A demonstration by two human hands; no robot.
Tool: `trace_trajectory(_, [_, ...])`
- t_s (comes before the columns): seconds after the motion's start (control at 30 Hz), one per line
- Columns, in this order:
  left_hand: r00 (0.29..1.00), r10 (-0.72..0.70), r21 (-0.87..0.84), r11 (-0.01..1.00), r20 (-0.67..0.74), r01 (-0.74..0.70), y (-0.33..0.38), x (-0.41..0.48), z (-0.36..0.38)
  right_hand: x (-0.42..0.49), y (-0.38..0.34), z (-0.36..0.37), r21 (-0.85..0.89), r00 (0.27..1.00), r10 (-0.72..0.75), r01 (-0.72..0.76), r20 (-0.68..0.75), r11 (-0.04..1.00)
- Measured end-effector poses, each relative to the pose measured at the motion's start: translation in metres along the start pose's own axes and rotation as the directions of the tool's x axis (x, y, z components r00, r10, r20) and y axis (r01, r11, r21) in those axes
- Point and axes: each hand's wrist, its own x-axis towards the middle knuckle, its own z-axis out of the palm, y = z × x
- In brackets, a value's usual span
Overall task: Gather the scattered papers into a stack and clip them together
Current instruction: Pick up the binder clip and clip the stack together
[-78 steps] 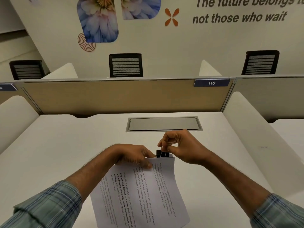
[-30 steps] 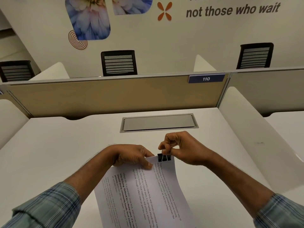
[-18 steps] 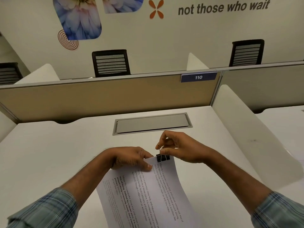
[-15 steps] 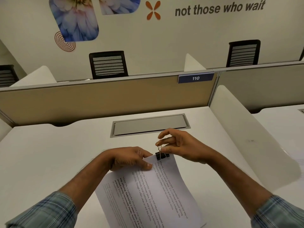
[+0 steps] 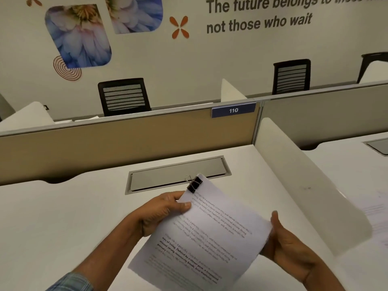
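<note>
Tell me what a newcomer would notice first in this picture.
A stack of printed papers held up over the white desk, the left hand gripping its left edge and the right hand at its right edge. A black binder clip bites its far corner. Behind, a big slogan spans the wall above a blue 110 plate.

1. The papers [image 5: 210,227] are white, printed with lines of black text, some of it bold.
2. The clip [image 5: 194,184] is black with silver wire handles.
3. The desk [image 5: 52,227] is plain white, and its flap [image 5: 178,175] is grey.
4. The partition [image 5: 126,139] is tan. Its label [image 5: 233,110] is blue with white numerals.
5. The chair [image 5: 124,97] is black with a striped back.
6. The wall [image 5: 210,66] is cream, with blue-and-pink flower pictures and dark grey lettering.
7. The sleeve [image 5: 71,282] is blue-grey plaid.
</note>
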Motion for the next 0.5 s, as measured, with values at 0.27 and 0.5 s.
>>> trace_trajectory(0.27, [0.983,-0.002,-0.279,0.959,-0.184,-0.050,-0.016,0.048,0.026,0.007,0.027,-0.011,-0.046,0.983,-0.008,-0.001,-0.186,0.999])
trace_trajectory(0.5, [0.901,-0.065,-0.468,0.869,-0.430,-0.161,-0.045,0.108,0.047,0.015,0.028,-0.038,-0.325,0.871,-0.154,-0.007,-0.466,0.946])
